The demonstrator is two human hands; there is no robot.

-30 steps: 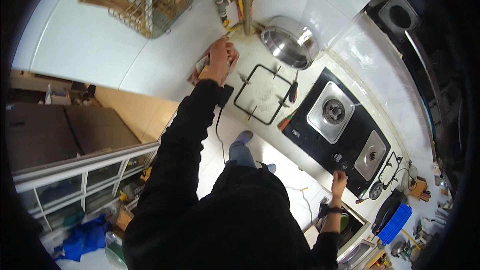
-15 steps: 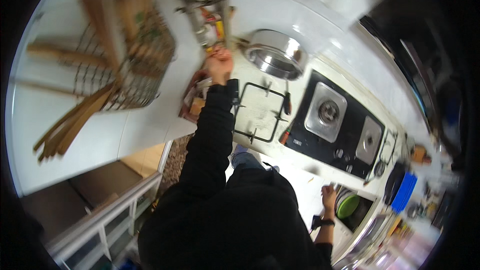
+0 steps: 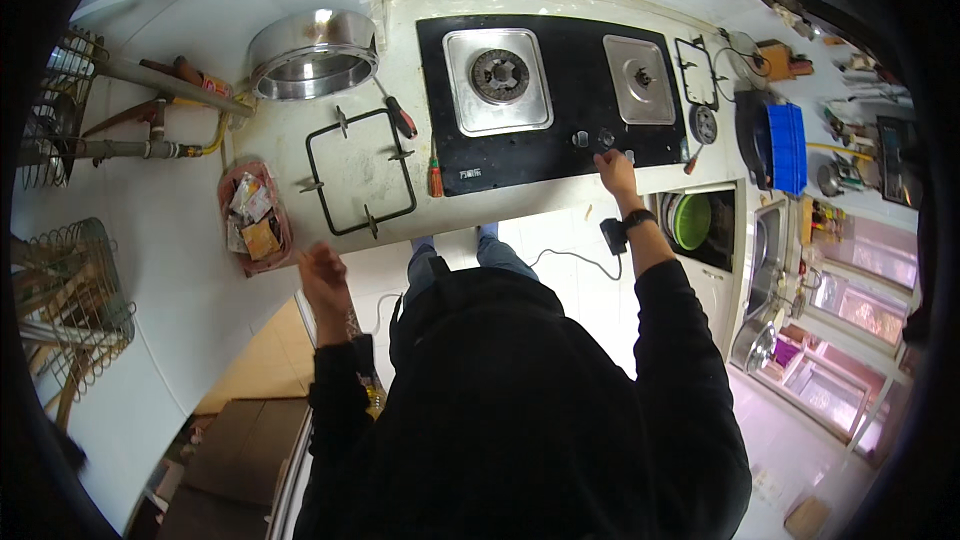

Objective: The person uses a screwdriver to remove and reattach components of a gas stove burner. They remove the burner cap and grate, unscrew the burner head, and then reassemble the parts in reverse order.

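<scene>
My right hand (image 3: 617, 172) reaches over the front edge of the black gas hob (image 3: 570, 50), its fingers drawn together beside the control knobs (image 3: 582, 139). What its fingertips hold, if anything, is hidden. My left hand (image 3: 325, 275) is smeared by motion, near the counter's front edge beside a pink basket (image 3: 284, 230) of small packets. Two burners show without grates: the left burner (image 3: 499, 76) and the right burner (image 3: 641, 78). A black pan grate (image 3: 310, 160) lies on the counter left of the hob. Near it are a screwdriver (image 3: 403, 118) and a red-handled tool (image 3: 435, 180).
A shiny metal ring (image 3: 312, 58) stands at the back left, near a gas pipe (image 3: 190, 87). Another grate (image 3: 690, 75), a round burner part (image 3: 703, 124) and a blue tray (image 3: 787, 150) sit at right. An open cabinet (image 3: 720, 230) holds a green bowl (image 3: 691, 221).
The view has swung to the right. My left hand has drawn back from the pipe toward the counter's front edge. My right hand has moved up from beside the open cabinet to the hob's knobs.
</scene>
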